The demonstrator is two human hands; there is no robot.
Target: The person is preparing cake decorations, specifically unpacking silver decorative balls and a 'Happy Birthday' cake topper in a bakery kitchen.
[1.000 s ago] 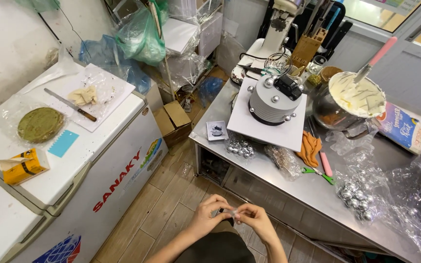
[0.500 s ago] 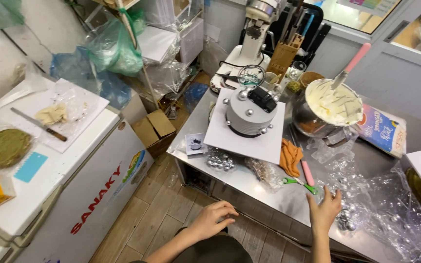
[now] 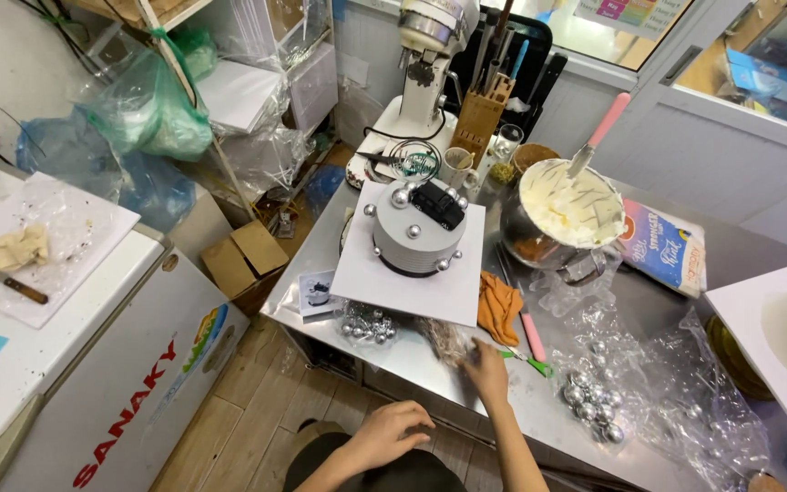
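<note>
Your right hand [image 3: 487,372] rests on the near edge of the steel table [image 3: 585,428], fingers stretched forward and loosely together, their tips at a crinkled clear plastic bag [image 3: 444,337] lying just in front of it; whether they pinch the film you cannot tell. The bag sits between a heap of small silver balls [image 3: 368,325] on its left and a folded orange cloth [image 3: 499,308] on its right, just below the white square board [image 3: 412,273] carrying the round grey cake [image 3: 419,239] studded with shiny spheres. Your forearm runs up from the bottom of the frame. Your left hand [image 3: 393,430] hangs off the table over your lap, fingers curled loosely, holding nothing visible. More silver balls [image 3: 591,401] lie in crumpled cellophane to the right.
</note>
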